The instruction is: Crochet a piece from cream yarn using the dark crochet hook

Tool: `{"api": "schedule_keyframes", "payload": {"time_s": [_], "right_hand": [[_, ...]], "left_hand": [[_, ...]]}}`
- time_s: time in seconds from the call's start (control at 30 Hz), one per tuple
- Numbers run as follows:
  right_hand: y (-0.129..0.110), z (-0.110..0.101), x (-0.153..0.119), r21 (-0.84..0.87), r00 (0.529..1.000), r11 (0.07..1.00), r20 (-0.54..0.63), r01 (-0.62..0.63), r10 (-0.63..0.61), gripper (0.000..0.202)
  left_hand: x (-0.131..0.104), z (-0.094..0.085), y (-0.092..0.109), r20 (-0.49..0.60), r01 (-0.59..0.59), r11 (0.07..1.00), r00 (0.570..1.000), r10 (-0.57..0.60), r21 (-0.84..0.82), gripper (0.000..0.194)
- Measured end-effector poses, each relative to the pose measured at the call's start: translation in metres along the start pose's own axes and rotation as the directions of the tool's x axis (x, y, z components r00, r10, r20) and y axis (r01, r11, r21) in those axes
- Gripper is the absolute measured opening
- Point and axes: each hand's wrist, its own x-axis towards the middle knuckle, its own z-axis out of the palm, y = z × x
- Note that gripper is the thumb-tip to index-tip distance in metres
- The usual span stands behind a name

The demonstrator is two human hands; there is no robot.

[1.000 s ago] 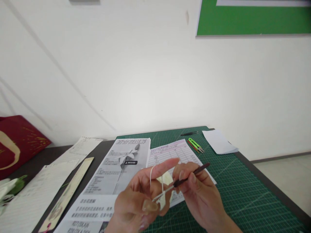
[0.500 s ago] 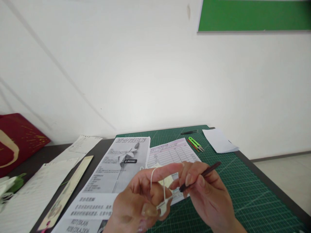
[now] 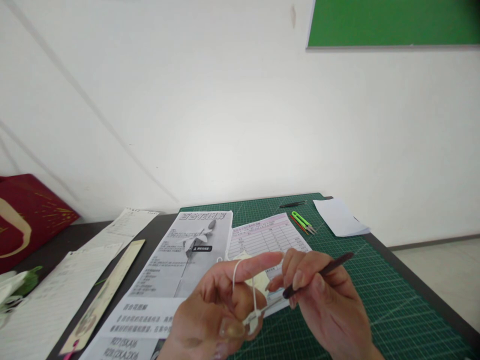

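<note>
Between its thumb and fingers my left hand [image 3: 221,305] pinches a small white piece of crochet work [image 3: 252,321]. White yarn [image 3: 254,292] loops over the outstretched left index finger and runs down to that piece. My right hand [image 3: 324,300] is closed round the dark handle of a crochet hook [image 3: 326,269]. The hook's thin metal shaft points down and left, its tip at the white piece by the left thumb. Both hands are raised above the papers and the green mat.
Under the hands lie a printed pattern sheet [image 3: 202,230], a lined form [image 3: 262,235] and a green cutting mat [image 3: 397,295]. Green thread snips [image 3: 302,221], tweezers [image 3: 292,204] and white paper [image 3: 339,217] lie behind. At left are a bookmark [image 3: 108,295], handwritten sheets [image 3: 56,295] and a red bag [image 3: 30,220].
My right hand has drawn the crochet hook a little to the right, so more of its metal shaft shows. The left hand has stayed almost still, holding the white piece.
</note>
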Motion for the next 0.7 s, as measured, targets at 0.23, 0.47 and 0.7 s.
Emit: {"api": "schedule_keyframes", "payload": {"time_s": [0.23, 0.47, 0.7], "right_hand": [[-0.0021, -0.0004, 0.0003, -0.078, 0.999, 0.996, -0.004, 0.035, -0.035, 0.013], [-0.0026, -0.0035, -0.0024, -0.132, 0.999, 0.991, 0.007, 0.038, -0.038, 0.015], [-0.0039, -0.0055, -0.0028, -0.181, 0.997, 0.980, 0.023, 0.081, -0.078, 0.014]], "left_hand": [[-0.0006, -0.0010, -0.0013, -0.004, -0.011, 1.000, 1.000, 0.011, -0.003, 0.060], [0.0002, -0.0037, -0.0018, 0.001, -0.017, 1.000, 1.000, 0.017, -0.018, 0.061], [0.0000, -0.0021, -0.0010, -0.018, -0.011, 1.000, 1.000, 0.011, -0.021, 0.060]]}}
